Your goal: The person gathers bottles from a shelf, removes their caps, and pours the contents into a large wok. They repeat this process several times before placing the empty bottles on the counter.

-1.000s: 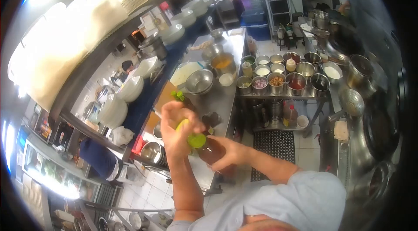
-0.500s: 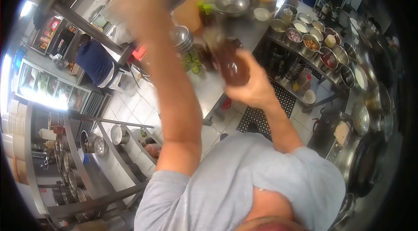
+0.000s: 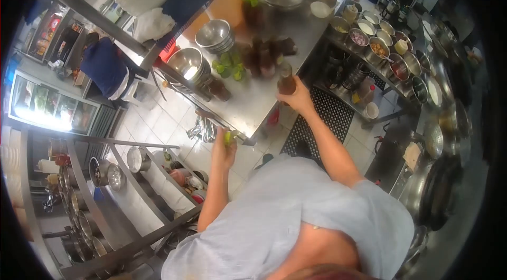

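Pots (image 3: 138, 159) sat on the shelves at my far left, and past them a co-worker (image 3: 105, 67) in dark blue was bent away from me. My left hand (image 3: 222, 156) was low, off the near corner of the steel table (image 3: 251, 104), its fingers curled in on a green cap (image 3: 228, 138) pinched near their ends. With nothing but floor and some crumpled foil (image 3: 203, 129) about it, a loose pinch could have dropped that cap out of reach under the table; wet fingers would have been cause enough.

Up on the table, nested steel bowls (image 3: 214, 35) stood beside a cluster of what looked like green caps (image 3: 228, 66), with dark bottles (image 3: 261, 58) to their right, too blurred to count. A careless sweep of my forearm could have knocked one into its neighbours.

My right hand (image 3: 299, 97) was wrapped mostly closed round the bottle (image 3: 287, 84), neck up, at the table's right edge. Whether its base touched steel I couldn't tell. I judged it uncapped, so a tilt or a slick grip could have spilled it down onto the black mat (image 3: 323, 119), leaving slippery footing. Farther right stood the filled tubs (image 3: 378, 52), open to any splash.
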A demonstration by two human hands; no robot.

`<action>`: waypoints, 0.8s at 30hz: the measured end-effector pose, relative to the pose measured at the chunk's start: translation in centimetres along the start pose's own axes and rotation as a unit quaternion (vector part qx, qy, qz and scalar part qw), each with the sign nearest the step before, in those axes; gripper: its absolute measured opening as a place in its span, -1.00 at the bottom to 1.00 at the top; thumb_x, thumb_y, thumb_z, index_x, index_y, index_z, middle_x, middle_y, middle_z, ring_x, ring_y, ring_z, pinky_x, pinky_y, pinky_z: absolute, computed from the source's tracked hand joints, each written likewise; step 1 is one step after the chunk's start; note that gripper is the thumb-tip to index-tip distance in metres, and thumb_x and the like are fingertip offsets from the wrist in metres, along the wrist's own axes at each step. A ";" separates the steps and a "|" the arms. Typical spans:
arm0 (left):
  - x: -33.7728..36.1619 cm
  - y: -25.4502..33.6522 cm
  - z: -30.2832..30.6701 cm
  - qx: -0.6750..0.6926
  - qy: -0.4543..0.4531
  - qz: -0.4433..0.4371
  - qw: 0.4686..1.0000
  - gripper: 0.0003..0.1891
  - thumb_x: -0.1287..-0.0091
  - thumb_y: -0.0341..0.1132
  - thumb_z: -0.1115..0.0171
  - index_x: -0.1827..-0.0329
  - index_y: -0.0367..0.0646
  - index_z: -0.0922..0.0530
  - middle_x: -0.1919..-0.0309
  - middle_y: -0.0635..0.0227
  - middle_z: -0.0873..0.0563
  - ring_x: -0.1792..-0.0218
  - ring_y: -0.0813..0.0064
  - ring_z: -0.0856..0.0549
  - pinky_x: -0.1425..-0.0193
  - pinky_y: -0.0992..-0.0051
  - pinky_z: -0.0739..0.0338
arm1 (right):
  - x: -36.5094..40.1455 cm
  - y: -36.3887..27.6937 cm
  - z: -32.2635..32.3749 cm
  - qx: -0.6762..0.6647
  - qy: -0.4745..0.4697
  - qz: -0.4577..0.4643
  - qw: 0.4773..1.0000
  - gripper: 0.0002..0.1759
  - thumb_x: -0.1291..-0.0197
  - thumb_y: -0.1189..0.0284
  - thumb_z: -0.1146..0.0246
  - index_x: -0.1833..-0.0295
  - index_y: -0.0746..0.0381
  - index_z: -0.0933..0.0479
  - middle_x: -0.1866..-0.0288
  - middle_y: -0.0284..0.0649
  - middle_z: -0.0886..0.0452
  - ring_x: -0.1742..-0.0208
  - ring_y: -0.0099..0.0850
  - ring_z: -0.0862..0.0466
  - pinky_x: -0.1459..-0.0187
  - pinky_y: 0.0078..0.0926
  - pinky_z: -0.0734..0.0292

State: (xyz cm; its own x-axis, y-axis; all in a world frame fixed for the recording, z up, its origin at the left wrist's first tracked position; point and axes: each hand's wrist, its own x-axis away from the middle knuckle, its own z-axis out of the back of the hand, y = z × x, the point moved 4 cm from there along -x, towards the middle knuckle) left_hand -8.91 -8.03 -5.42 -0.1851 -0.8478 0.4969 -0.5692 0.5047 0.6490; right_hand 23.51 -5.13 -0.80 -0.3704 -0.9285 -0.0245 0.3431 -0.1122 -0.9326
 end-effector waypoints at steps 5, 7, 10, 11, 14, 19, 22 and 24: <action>2.4 -0.4 -0.4 0.030 -0.037 -0.014 0.999 -0.67 -0.44 -0.40 -0.22 -0.19 -0.28 -0.42 -0.13 0.16 -0.62 0.01 0.38 -0.66 -0.12 0.39 -0.59 | -2.7 0.0 -5.9 0.030 -0.033 0.003 0.999 -0.12 0.14 0.23 -0.57 -0.32 0.30 -0.39 -0.12 0.07 -0.68 -0.18 -0.02 -0.68 -0.20 -0.21 -0.55; 1.2 0.5 -2.1 -0.030 -0.051 -0.049 0.997 -0.66 -0.40 -0.46 -0.24 -0.19 -0.27 -0.41 -0.12 0.16 -0.62 0.00 0.39 -0.66 -0.10 0.41 -0.58 | -3.2 -0.2 -8.0 0.046 -0.021 0.046 0.998 -0.17 0.02 0.20 -0.55 -0.28 0.39 -0.38 -0.10 0.13 -0.68 -0.16 0.05 -0.68 -0.16 -0.17 -0.57; -3.3 0.7 -4.2 -0.174 -0.032 -0.115 0.977 -0.62 -0.37 -0.47 -0.30 -0.19 -0.26 -0.39 -0.08 0.17 -0.63 0.01 0.41 -0.65 -0.07 0.42 -0.57 | -4.6 0.8 -9.2 0.213 -0.055 -0.021 0.975 -0.25 -0.12 0.16 -0.47 -0.26 0.42 -0.37 -0.09 0.18 -0.67 -0.11 0.13 -0.68 -0.10 -0.12 -0.59; -5.4 0.3 -4.7 -0.230 -0.021 -0.137 0.963 -0.60 -0.36 -0.47 -0.32 -0.19 -0.26 -0.39 -0.07 0.18 -0.63 0.03 0.41 -0.65 -0.06 0.42 -0.57 | -4.8 -0.3 -9.0 0.275 -0.084 -0.052 0.956 -0.30 -0.20 0.12 -0.41 -0.20 0.46 -0.41 -0.03 0.20 -0.69 -0.06 0.15 -0.69 -0.05 -0.10 -0.60; -11.0 -1.4 -5.8 -0.392 0.017 -0.234 0.890 -0.58 -0.38 -0.35 -0.34 -0.18 -0.29 -0.37 -0.06 0.09 -0.65 0.02 0.32 -0.67 -0.04 0.38 -0.58 | -6.0 1.1 -6.8 0.397 -0.155 -0.046 0.903 -0.39 -0.22 0.13 -0.37 -0.14 0.45 -0.52 0.07 0.18 -0.72 0.01 0.14 -0.72 -0.03 -0.10 -0.61; -15.1 -3.1 -8.0 -0.534 0.118 -0.346 0.763 -0.56 -0.33 -0.39 -0.29 -0.25 -0.32 -0.44 0.00 -0.10 -0.64 -0.04 -0.10 -0.60 -0.15 0.11 -0.49 | -9.2 0.5 1.7 0.209 -0.165 -0.161 0.950 -0.59 -0.26 0.21 -0.33 0.01 0.35 -0.69 0.22 0.05 -0.76 0.26 -0.15 -0.79 0.18 -0.26 -0.67; -17.1 -4.1 -7.4 -0.622 0.122 -0.358 0.685 -0.52 -0.32 -0.36 -0.31 -0.26 -0.33 -0.45 0.00 -0.12 -0.61 -0.13 -0.10 -0.56 -0.20 0.09 -0.45 | -16.2 3.0 5.5 0.144 -0.109 -0.098 0.979 -0.56 -0.25 0.23 -0.33 -0.09 0.34 -0.65 0.30 -0.06 -0.77 0.41 -0.35 -0.77 0.31 -0.40 -0.65; -17.6 -3.7 -8.2 -0.609 0.197 -0.351 0.684 -0.49 -0.31 -0.36 -0.32 -0.29 -0.34 -0.41 0.07 -0.12 -0.64 -0.04 -0.08 -0.62 -0.13 0.11 -0.50 | -22.7 5.1 5.5 0.078 -0.074 -0.061 0.992 -0.52 -0.25 0.23 -0.34 -0.17 0.34 -0.61 0.34 -0.07 -0.76 0.40 -0.33 -0.77 0.28 -0.41 -0.65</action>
State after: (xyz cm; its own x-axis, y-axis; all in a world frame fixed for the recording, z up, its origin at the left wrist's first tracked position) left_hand 2.99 6.41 -11.86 0.1573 -0.9623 -0.2220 0.7257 -0.0398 0.6868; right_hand 38.43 13.39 -2.97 -0.2908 -0.9450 0.1497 0.4373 -0.2704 -0.8577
